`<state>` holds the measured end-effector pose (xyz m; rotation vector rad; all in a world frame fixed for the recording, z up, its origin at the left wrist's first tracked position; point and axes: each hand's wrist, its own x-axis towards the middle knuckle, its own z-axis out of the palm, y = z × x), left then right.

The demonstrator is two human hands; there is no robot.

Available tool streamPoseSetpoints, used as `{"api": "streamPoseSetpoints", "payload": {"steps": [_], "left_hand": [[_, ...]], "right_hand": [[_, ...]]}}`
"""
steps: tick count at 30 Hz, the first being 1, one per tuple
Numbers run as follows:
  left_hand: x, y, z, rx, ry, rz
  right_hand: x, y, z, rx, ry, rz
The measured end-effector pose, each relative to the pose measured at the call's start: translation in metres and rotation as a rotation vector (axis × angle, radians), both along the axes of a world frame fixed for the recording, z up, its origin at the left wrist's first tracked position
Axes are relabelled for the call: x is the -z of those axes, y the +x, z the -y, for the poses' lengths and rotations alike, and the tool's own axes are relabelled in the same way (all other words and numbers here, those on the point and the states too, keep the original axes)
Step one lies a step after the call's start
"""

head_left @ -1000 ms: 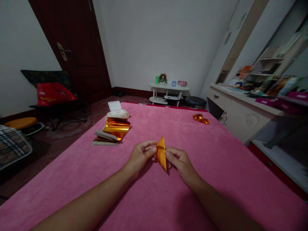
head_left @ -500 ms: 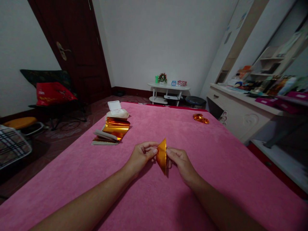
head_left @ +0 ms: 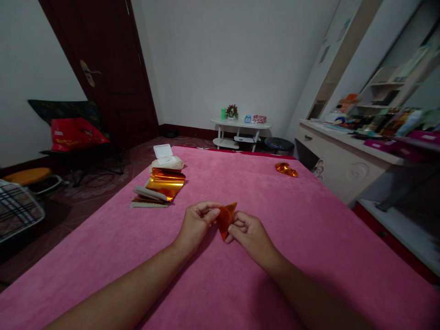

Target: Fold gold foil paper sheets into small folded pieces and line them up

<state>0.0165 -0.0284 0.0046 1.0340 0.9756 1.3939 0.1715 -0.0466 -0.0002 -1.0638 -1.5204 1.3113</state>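
A folded piece of gold foil paper [head_left: 226, 219], roughly triangular, is held between both hands over the pink cover [head_left: 220, 284]. My left hand [head_left: 198, 221] pinches its upper left side between thumb and fingers. At its lower right edge, my right hand [head_left: 250, 233] grips it with thumb and fingertips. A stack of gold foil sheets [head_left: 167, 183] with grey backing lies to the left, beyond my left hand. Farther right on the cover sits a crumpled or folded gold foil piece [head_left: 286, 169].
Behind the foil stack is an open white plastic pack [head_left: 167, 160]. A white dresser [head_left: 347, 156] crowded with bottles stands at the right. Along the far wall is a small white table [head_left: 240, 123]. A chair with a red bag [head_left: 77, 134] stands at left.
The foil piece has tilted and turned, now showing a darker orange face. My right hand has shifted slightly down and left along its edge; my left hand has moved a little left.
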Motion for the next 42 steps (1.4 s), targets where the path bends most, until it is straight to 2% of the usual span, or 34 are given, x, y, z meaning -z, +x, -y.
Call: {"api": "streamPoseSetpoints", "payload": {"steps": [4, 9, 13, 15, 18, 21, 25, 31, 38, 40, 42], "left_hand": [[0.002, 0.001, 0.000, 0.011, -0.018, 0.053], [0.009, 0.006, 0.002, 0.117, -0.052, 0.322], [0.005, 0.005, 0.005, 0.195, -0.032, 0.332], [0.000, 0.002, 0.006, 0.178, -0.007, 0.221], [-0.003, -0.004, 0.004, 0.125, 0.107, -0.120], [0.003, -0.009, -0.003, 0.076, 0.203, -0.457], [0.013, -0.011, -0.010, 0.111, 0.261, -0.730], [0.011, -0.012, -0.008, 0.129, 0.294, -0.903], [0.012, -0.012, -0.010, 0.102, 0.237, -0.842], [0.008, -0.012, -0.008, 0.097, 0.219, -0.940], [0.003, -0.013, -0.006, 0.071, 0.194, -1.119]], "right_hand": [[0.004, 0.001, -0.002, 0.046, 0.038, 0.060], [0.006, -0.004, 0.000, 0.080, 0.172, 0.149], [0.010, -0.004, -0.001, 0.063, 0.129, 0.136], [0.011, 0.001, -0.004, 0.140, 0.128, 0.180], [0.010, 0.014, -0.012, 0.292, 0.215, 0.321], [0.008, 0.024, -0.018, 0.339, 0.297, 0.438], [0.008, 0.028, -0.019, 0.377, 0.320, 0.470], [0.009, 0.026, -0.017, 0.425, 0.284, 0.445], [0.013, 0.026, -0.019, 0.407, 0.272, 0.444], [0.012, 0.025, -0.018, 0.385, 0.267, 0.453], [0.011, 0.023, -0.016, 0.355, 0.268, 0.445]]}}
